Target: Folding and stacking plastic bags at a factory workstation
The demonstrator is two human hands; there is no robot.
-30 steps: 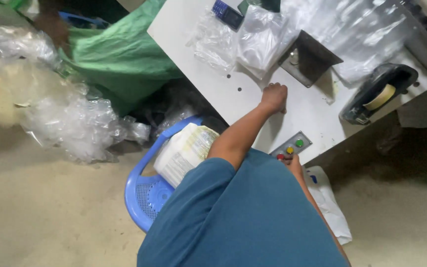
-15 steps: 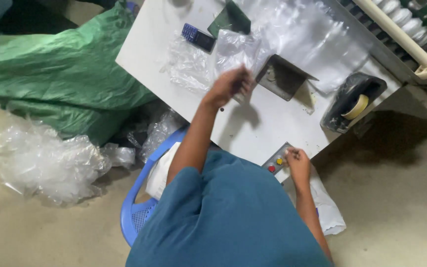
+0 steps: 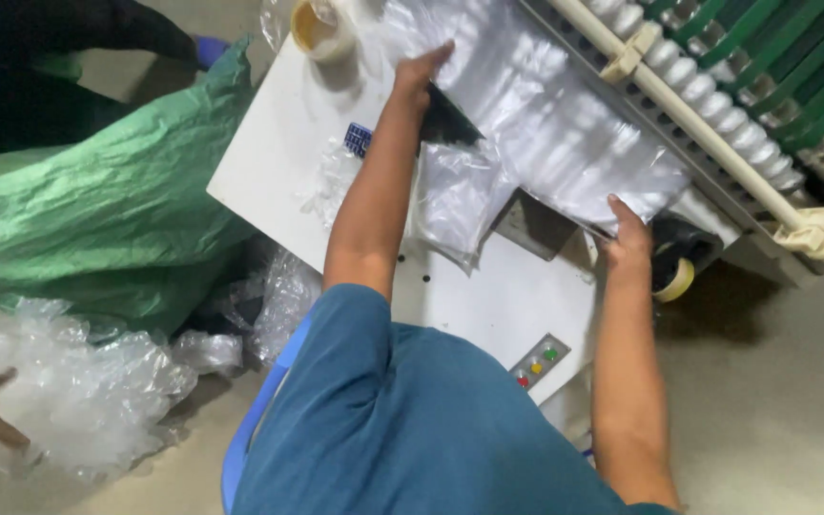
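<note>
1. The left hand (image 3: pixel 423 69) lies flat, fingers together, pressed on the far end of a wide sheet of clear crinkled plastic film (image 3: pixel 565 143) at the far edge of the white counter (image 3: pixel 269 153); whether it pinches the film I cannot tell.
2. The right hand (image 3: pixel 628 238) grips the same film at its near end, by the counter's right edge.
3. The film stretches between both hands, lying against the white roller conveyor with green rails (image 3: pixel 717 105).
4. A smaller clear plastic bag (image 3: pixel 455 195) lies mid-counter, just beside a grey metal wedge-shaped block (image 3: pixel 536 229).
5. A roll of yellowish tape (image 3: pixel 319 27) sits at the far corner; a small panel of coloured buttons (image 3: pixel 540 360) sits at the near edge.
6. By my judgement the handling is under way: the film is held but not yet folded, and loose clear plastic (image 3: pixel 78 391) is heaped on the floor beside a green woven sack (image 3: pixel 97 219).
</note>
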